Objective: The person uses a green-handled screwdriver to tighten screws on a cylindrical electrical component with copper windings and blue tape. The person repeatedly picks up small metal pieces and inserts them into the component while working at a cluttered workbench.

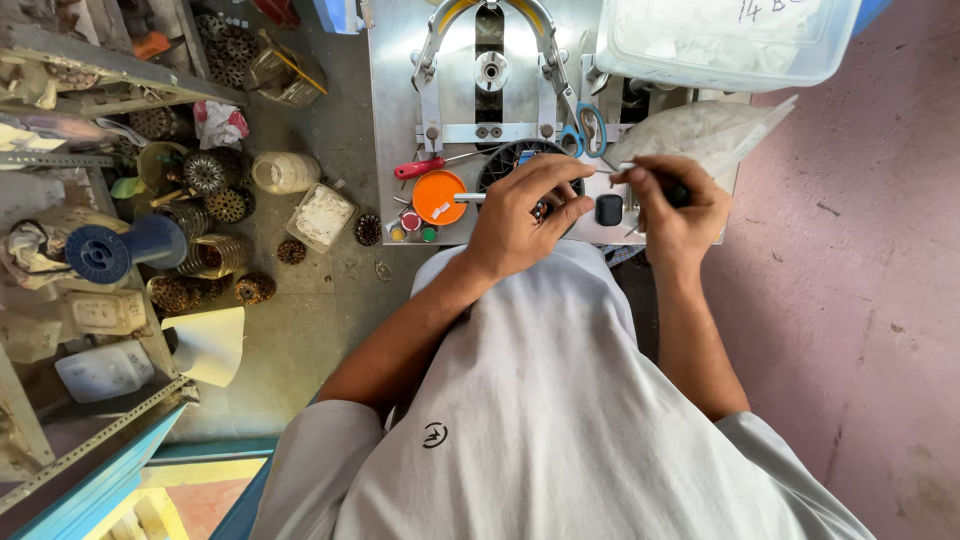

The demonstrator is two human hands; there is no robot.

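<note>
- Centrally, a dark round stator [505, 160] is seen on the metal counter [395, 120], just below a clamp frame [487, 70].
- The stator is covered in part by the left hand [525, 215], whose fingers [560, 175] are curled over its rim and clenched on it.
- A thin dark-handled tool [672, 190] is grasped by the right hand [680, 205], its tip pointed toward the stator.
- A small black block [609, 209] is seen between the two hands.
- An orange lid [438, 196] lies just left of the stator, with a red-handled screwdriver [420, 167] above it.
- Blue scissors [583, 128] are placed beside the frame, right of the stator.
- A clear plastic bag [700, 130] lies behind the right hand, under a translucent bin [725, 40].
- On the floor to the left, more wound stators [205, 172], a blue spool [100, 252] and a white jug [105, 370] are scattered.
</note>
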